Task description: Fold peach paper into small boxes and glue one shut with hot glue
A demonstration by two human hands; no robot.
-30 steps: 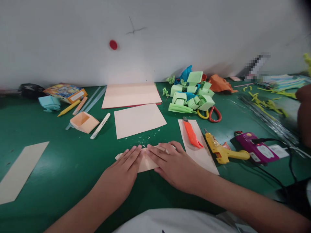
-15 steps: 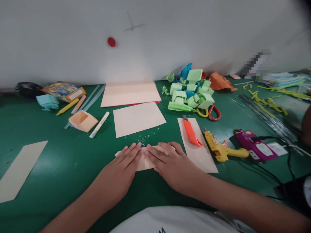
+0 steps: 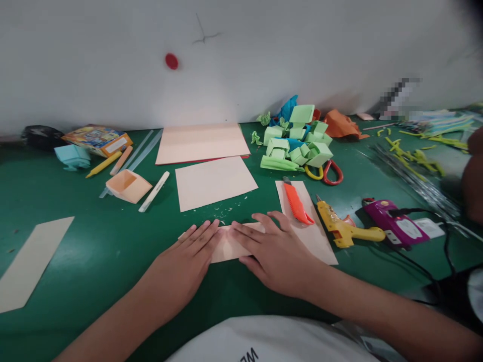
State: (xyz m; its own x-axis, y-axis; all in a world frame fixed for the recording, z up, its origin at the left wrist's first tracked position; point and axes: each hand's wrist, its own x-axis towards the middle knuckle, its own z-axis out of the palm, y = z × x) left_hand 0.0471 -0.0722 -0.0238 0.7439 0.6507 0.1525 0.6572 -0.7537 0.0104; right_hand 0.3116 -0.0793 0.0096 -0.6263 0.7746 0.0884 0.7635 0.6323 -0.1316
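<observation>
Both hands lie flat on a folded peach paper strip [image 3: 228, 245] on the green table [image 3: 94, 251]. My left hand [image 3: 186, 266] presses its left part with fingers stretched out. My right hand [image 3: 273, 254] covers its right part, fingers spread and flat. Neither hand grips anything. Most of the strip is hidden under the hands.
Nearby lie a peach sheet [image 3: 213, 182], a larger sheet [image 3: 202, 143], an orange box cutter [image 3: 297, 202] on a paper strip, a yellow glue gun [image 3: 341, 229], a purple device [image 3: 394, 226], scissors [image 3: 326, 173], green folded paper pieces [image 3: 298, 143], a small peach paper box [image 3: 128, 185]. Another person's arm [image 3: 473, 181] shows at the right edge.
My right hand has slid a little to the right along the strip, its fingers spreading wider. The left hand stays put.
</observation>
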